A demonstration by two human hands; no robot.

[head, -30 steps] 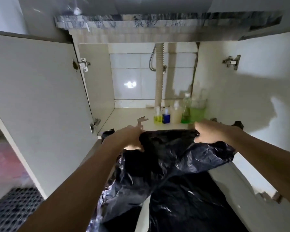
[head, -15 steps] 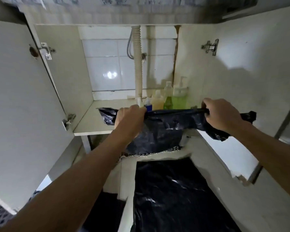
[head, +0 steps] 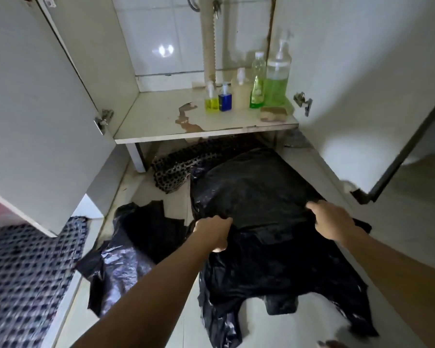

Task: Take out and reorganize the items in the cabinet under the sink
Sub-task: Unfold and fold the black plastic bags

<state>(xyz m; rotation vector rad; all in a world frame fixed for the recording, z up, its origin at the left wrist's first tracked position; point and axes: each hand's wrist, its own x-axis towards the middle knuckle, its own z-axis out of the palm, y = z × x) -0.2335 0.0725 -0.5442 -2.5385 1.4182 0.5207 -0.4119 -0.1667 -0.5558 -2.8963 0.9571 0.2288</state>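
Observation:
A black plastic bag is spread flat on the floor in front of the open cabinet, on top of another black bag. My left hand grips its near left edge and my right hand grips its near right edge. On the cabinet shelf stand a small yellow bottle, a blue bottle, a beige bottle, a green bottle and a large pump bottle of green liquid. A sponge lies in front of them.
A third black bag lies crumpled on the floor at the left. A perforated mat pokes out from under the shelf. Both cabinet doors stand open. A patterned mat lies at the far left. The drain pipe runs down the back wall.
Both hands have brought the black bag down from shelf height and laid it flat on the floor over the other bag. The view has tilted downward.

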